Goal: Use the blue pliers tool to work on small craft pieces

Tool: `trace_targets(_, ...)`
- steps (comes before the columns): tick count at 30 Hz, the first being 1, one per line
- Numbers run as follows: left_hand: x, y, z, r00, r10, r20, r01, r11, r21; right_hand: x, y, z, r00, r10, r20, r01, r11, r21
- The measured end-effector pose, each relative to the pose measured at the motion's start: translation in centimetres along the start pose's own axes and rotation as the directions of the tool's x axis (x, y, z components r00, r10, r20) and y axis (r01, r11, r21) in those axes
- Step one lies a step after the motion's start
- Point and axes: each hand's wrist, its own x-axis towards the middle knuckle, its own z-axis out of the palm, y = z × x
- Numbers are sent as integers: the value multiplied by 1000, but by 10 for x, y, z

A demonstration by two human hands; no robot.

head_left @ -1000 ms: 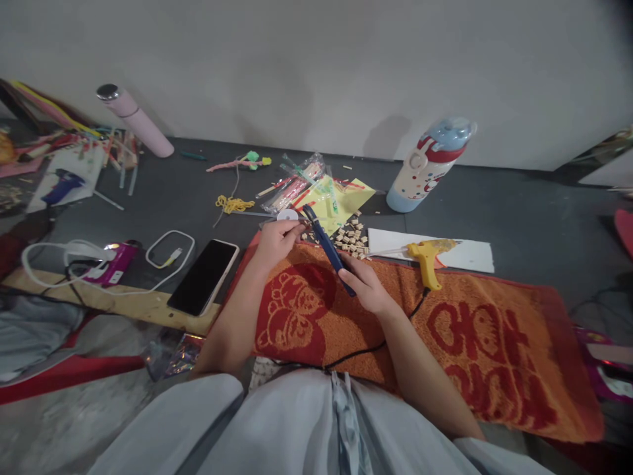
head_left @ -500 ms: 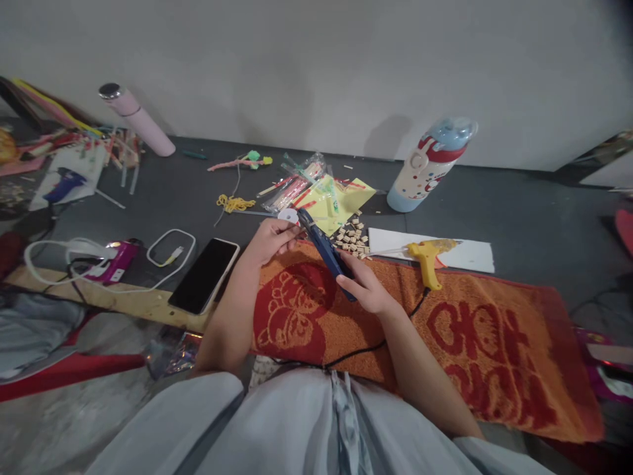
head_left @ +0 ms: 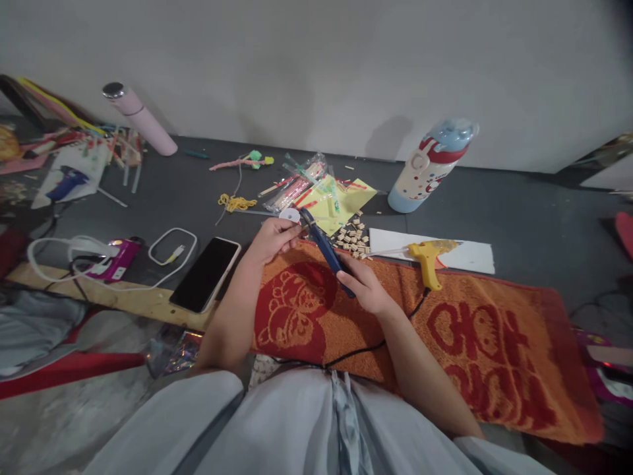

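Note:
My right hand point(head_left: 364, 285) is closed around the handles of dark blue pliers point(head_left: 324, 247), whose jaws point up and left. My left hand point(head_left: 272, 239) is curled, pinching a small thing with a white round disc point(head_left: 289, 214) at the plier tips. Both hands hover over an orange and red towel point(head_left: 494, 343) spread across the grey floor in front of my lap. A heap of small wooden beads point(head_left: 352, 237) lies just past the pliers.
A yellow glue gun point(head_left: 428, 256) rests on white paper, its black cord running under my right arm. A black phone point(head_left: 206, 273) and white cable lie left on a wooden plank. A blue-capped bottle point(head_left: 429, 165), a pink flask point(head_left: 138, 119), yellow paper and straws sit farther back.
The plier jaws and my left hand have shifted slightly left and closer together. The camera view has drifted a little; nothing else moved.

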Motion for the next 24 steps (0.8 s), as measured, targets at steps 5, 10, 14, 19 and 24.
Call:
trace_targets(5,1,-1,3,993,109,-53,-97,976,194,1,0,2,998,50,-39,-48,998,40)
trace_targets(10,5,-4,12,975,168,-144,-133,965,226,1,4,5,988,80,-128,-73,996,60)
trace_targets(14,10,-9,16,971,145,-191,-136,989,60,2,4,7,969,140,-202,-116,985,129)
trace_targets(19,2,-3,27,988,24,152,-29,999,29,1,-2,10,976,146,-162,-95,954,285)
trace_targets(24,-10,-5,59,943,103,316,-98,995,-32,1,-4,16,984,102,-148,-65,970,234)
